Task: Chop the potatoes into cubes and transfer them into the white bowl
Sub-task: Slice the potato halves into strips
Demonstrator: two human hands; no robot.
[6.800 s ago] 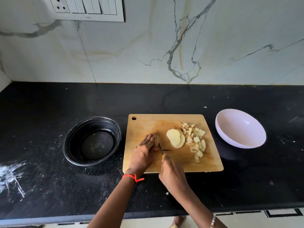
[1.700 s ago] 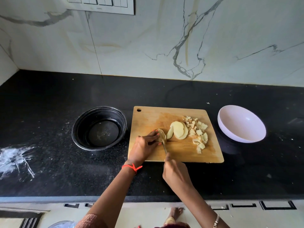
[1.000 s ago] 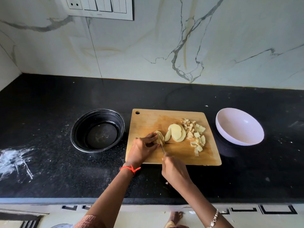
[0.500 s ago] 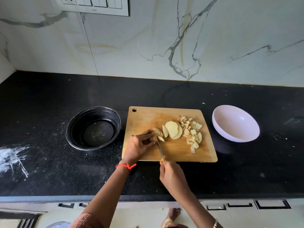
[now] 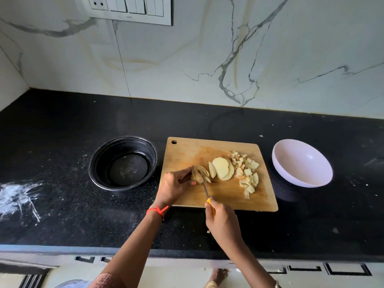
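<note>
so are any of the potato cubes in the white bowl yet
No, the white bowl holds nothing, and the potato cubes all lie on the cutting board.

Behind our cutting board (image 5: pixel 187 150) there's an open run of black counter (image 5: pixel 187 119) right up to the marble wall (image 5: pixel 187 59). Left side's tight: the black bowl (image 5: pixel 97 163) sits just beside the board. The white bowl (image 5: pixel 279 163) is near the right edge, with a thin strip of counter between. On the board, potato slices (image 5: pixel 221 168) and cubes (image 5: pixel 247 171) fill the right half. Our left hand (image 5: pixel 174 185) on the potato piece (image 5: pixel 197 173) and our right hand (image 5: pixel 223 223) with the knife (image 5: pixel 204 187) block the near-left.
</note>
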